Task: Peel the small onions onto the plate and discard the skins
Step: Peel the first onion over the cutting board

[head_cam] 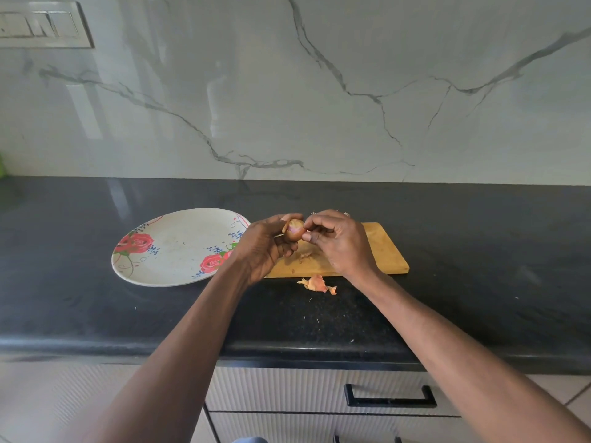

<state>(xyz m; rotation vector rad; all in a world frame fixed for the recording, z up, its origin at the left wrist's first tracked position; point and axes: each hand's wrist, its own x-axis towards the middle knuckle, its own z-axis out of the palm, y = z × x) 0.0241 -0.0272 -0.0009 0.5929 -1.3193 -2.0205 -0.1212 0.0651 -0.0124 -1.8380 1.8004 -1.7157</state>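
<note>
we are holding one small onion [295,229] up between our two hands, just above the left end of the wooden cutting board [380,251]. our left hand [263,247] is gripping it from below and behind, fingers curled round the bulb, with a flap of loosened papery skin standing up beside the thumb. our right hand [339,241] is meeting it from the other side, thumb and fingertips pinching at the onion's skin on its right face, so both hands are coming together on the same bulb. the onion is showing a pinkish, partly bared patch toward us, while its top is looking tan and dry.

the flowered plate [179,247] is lying on the dark surface [96,302] just to the left of the board, its right rim partly hidden behind our left wrist. we are seeing no onions on its visible part. a curl of orange-brown onion skin [317,284] is lying on the surface just in front of the board's near edge, between our forearms, and a few small scraps [304,255] are resting on the board under our hands. behind it all the marble-patterned wall [319,91] is rising from the back of the surface, and a drawer with a black handle [390,396] is sitting below the front edge.
</note>
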